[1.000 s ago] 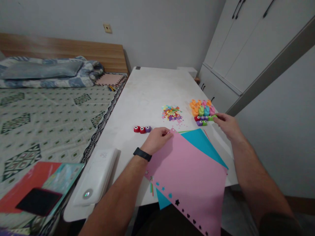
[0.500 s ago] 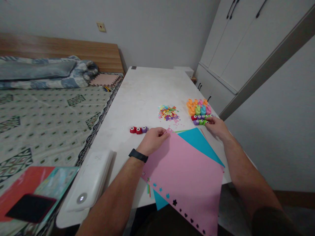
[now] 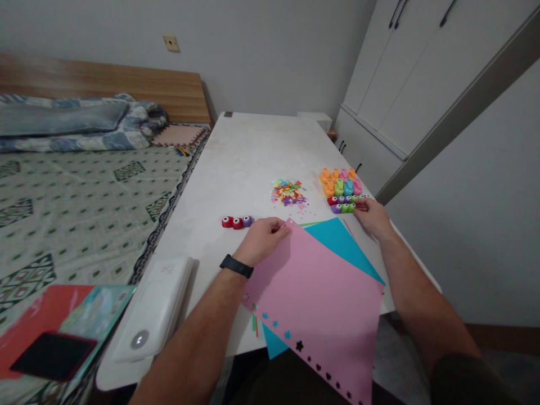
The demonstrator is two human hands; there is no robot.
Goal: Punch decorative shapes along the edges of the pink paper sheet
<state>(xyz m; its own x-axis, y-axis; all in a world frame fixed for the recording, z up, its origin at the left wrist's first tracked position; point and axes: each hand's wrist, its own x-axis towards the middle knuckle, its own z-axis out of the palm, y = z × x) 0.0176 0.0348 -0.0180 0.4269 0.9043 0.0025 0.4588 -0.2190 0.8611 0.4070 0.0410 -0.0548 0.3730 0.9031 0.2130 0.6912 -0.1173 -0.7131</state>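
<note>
My left hand (image 3: 266, 236), with a dark band on its wrist, pinches the upper corner of a pink paper sheet (image 3: 320, 292). Shaped holes run along the sheet's near lower edge, and its near end hangs past the table. Beneath it lies a blue sheet (image 3: 343, 242). My right hand (image 3: 371, 216) is closed at the end of a row of small purple and green paper punches (image 3: 343, 208); its fingers partly hide the one they grip. Beside my left hand stand red and purple punches (image 3: 237, 222). A pile of colourful paper cutouts (image 3: 289, 193) lies farther back.
Larger orange, green, blue and pink punches (image 3: 340, 183) stand behind the small ones. A white device (image 3: 156, 309) lies on the white table (image 3: 253, 146) at left. A phone (image 3: 53, 355) rests on coloured packs on the bed (image 3: 97, 219). White cabinets (image 3: 388, 79) flank the right side.
The view has shifted very slightly. My left hand still pinches the pink sheet; my right hand stays at the small punches, its fingers barely moved.
</note>
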